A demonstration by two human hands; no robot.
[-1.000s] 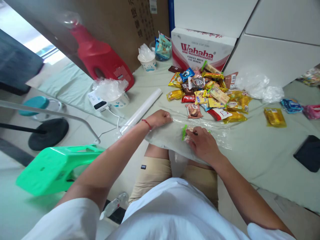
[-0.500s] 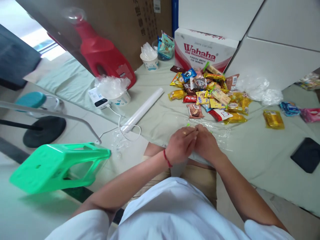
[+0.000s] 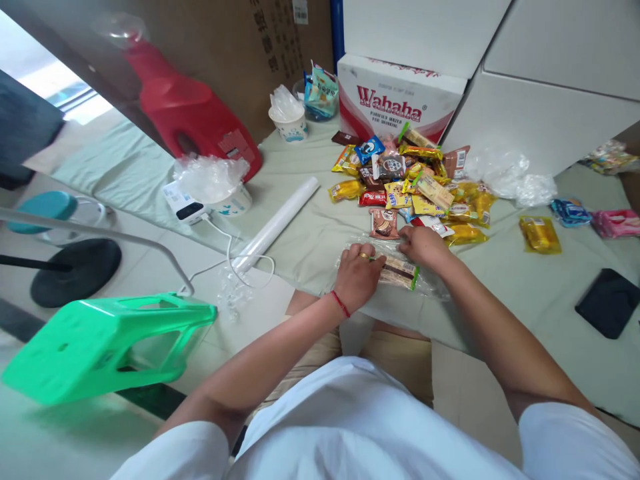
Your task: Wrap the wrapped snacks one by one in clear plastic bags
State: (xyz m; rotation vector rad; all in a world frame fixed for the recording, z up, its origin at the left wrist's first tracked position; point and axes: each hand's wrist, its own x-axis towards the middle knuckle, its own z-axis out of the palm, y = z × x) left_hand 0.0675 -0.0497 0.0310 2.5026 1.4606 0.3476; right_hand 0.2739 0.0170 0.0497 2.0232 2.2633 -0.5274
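My left hand [image 3: 357,273], with a red cord at the wrist, presses on a clear plastic bag [image 3: 430,285] lying on the pale green cloth [image 3: 500,293]. Its fingers pinch the bag at the end of a brown snack bar with a green edge [image 3: 401,272] inside it. My right hand [image 3: 425,245] is just beyond, fingers curled at the bag's far edge. It touches the near side of a pile of wrapped snacks [image 3: 415,183], beside a brown packet [image 3: 384,223] and a red-and-white packet [image 3: 440,227]. What its fingers hold is hidden.
A white roll [image 3: 277,223] lies left of the pile. Behind stand a Wahaha carton [image 3: 395,100], a red jug [image 3: 193,120], paper cups [image 3: 293,127] and crumpled plastic [image 3: 500,170]. A yellow packet [image 3: 539,233] and a black pouch [image 3: 607,303] lie right. A green stool [image 3: 110,343] is tipped at left.
My two hands, joined over the bag half a second ago, have parted. The right one moved up toward the snack pile. The snack bar in the bag now shows.
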